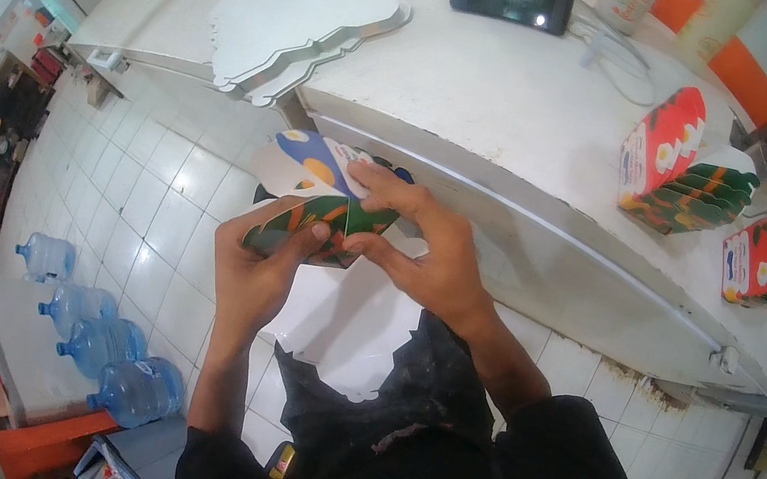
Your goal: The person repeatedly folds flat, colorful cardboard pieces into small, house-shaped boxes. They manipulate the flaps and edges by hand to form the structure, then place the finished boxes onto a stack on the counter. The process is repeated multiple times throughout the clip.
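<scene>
The left hand (255, 269) is clamped on the lower left part of a printed carton (332, 214), its thumb pressed against the near green panel and its fingers partly hidden behind. The right hand (441, 257) grips the right edge; its thumb and index finger are bent toward each other with carton board between them. The carton is partly folded and tilted, held clear of the counter (527, 111), between its front edge and the person's torso. Its surface combines dark green with orange-red markings, a blue flap with a yellow-orange patch, and a plain white panel. White sheets (343, 329) are located below the hands, at the lap.
</scene>
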Demonstrator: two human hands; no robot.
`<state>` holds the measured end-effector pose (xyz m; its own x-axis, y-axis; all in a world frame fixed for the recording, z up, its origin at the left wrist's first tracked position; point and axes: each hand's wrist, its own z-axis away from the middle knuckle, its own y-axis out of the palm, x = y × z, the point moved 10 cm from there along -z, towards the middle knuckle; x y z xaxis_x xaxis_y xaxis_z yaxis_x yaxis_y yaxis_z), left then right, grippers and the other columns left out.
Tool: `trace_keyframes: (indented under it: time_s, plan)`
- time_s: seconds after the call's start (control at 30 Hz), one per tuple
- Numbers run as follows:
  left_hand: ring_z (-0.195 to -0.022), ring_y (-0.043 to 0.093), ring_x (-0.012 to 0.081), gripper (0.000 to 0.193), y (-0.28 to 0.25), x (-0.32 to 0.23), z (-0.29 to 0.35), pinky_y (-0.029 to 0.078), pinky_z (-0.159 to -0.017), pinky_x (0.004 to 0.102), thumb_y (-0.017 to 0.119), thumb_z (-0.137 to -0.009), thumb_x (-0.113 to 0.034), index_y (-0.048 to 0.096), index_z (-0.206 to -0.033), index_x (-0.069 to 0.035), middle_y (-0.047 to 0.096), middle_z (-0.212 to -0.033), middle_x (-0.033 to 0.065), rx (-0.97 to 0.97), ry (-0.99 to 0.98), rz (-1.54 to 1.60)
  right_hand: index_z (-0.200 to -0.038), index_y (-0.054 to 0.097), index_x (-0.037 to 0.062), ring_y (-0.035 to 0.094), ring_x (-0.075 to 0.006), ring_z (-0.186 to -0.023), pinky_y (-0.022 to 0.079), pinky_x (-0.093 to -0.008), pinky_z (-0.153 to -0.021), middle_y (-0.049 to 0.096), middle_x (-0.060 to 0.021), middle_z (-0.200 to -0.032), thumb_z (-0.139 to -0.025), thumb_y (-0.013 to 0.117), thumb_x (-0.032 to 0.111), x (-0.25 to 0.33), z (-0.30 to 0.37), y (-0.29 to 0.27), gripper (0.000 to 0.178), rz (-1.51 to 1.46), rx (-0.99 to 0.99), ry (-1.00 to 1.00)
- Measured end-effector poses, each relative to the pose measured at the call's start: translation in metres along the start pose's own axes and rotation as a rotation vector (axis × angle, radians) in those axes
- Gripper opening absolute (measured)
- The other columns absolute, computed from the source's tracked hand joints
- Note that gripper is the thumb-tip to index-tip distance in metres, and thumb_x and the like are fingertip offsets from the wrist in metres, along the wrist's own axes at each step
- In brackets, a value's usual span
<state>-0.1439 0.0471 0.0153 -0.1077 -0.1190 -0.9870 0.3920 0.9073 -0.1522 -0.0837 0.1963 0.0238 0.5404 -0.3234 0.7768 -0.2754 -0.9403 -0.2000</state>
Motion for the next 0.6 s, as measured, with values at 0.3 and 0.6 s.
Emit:
trace_keyframes:
  time_s: [0.3,0.6]
  plan:
    - [-0.075,0.068,0.0165,0.014,0.014,-0.022,0.006,0.056,-0.067,0.0276,0.064,-0.084,0.002,0.067,-0.096,0.006,0.069,-0.085,0.0116,0.082,0.204,-0.212,-0.123,0.053,0.0017,0.058,-0.0328,-0.116,0.051,-0.0393,-0.094,0.057,-0.018,-0.125,-0.082,0.069,0.01,0.017,0.002,0.016,0.045,0.168,0.076,-0.129]
    - [-0.074,0.067,0.0159,0.016,0.007,-0.021,0.008,0.056,-0.066,0.0271,0.069,-0.081,0.001,0.067,-0.096,0.005,0.07,-0.086,0.0118,0.072,0.265,-0.18,-0.12,0.055,0.0006,0.068,-0.0297,-0.097,0.059,-0.0343,-0.077,0.064,-0.0155,-0.112,-0.08,0.067,0.005,0.026,0.005,0.019,0.042,0.258,0.03,-0.322]
